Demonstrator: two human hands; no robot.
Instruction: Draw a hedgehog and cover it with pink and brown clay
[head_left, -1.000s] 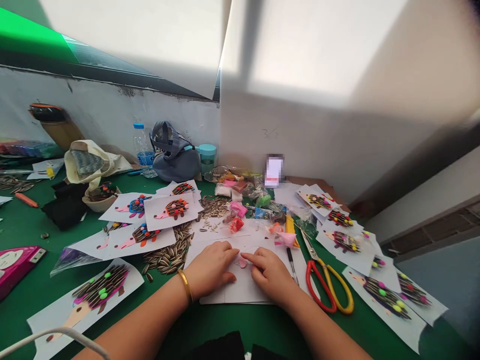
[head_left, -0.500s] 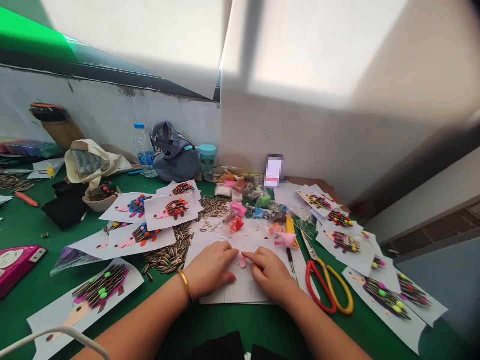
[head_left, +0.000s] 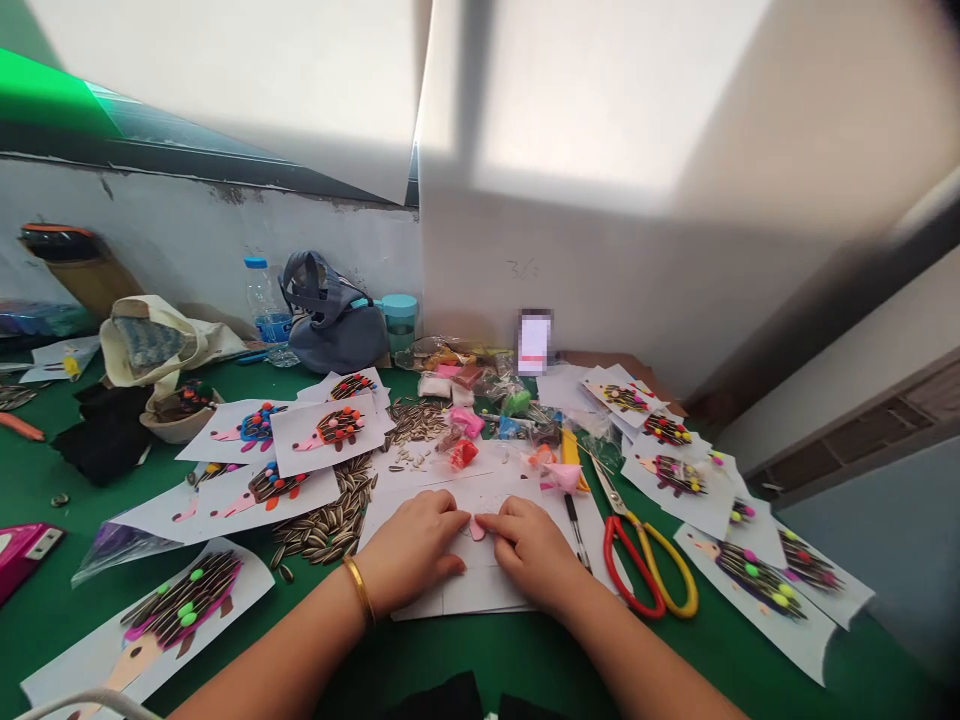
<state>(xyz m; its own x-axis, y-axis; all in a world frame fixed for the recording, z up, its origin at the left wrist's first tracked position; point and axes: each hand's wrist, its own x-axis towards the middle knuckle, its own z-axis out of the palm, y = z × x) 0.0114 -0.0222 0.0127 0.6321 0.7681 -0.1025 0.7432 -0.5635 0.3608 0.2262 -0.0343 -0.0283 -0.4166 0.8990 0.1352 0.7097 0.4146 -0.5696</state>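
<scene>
A small flat piece of pink modelling clay (head_left: 477, 528) lies on a white sheet of paper (head_left: 439, 590) in front of me. My left hand (head_left: 420, 545) rests on the paper, its index fingertip touching the clay's left side and its thumb held apart. From the right, my right hand (head_left: 534, 550) points its index finger at the clay and touches its edge, the other fingers bent under. Neither hand lifts anything. Beyond the hands, a red lump of clay (head_left: 463, 455) and a pink lump of clay (head_left: 562, 476) lie in plastic wrap.
Scissors (head_left: 645, 560), a pen (head_left: 576, 530) and a yellow cutter (head_left: 571, 460) lie right of the paper. Striped sunflower seeds (head_left: 330, 525) are heaped at the left. Hedgehog pictures (head_left: 184, 610) flank both sides. A phone (head_left: 535, 342) leans on the wall behind.
The view has shifted slightly, so things sit further left. Both index fingers have come closer together over the pink clay, which stays on the paper.
</scene>
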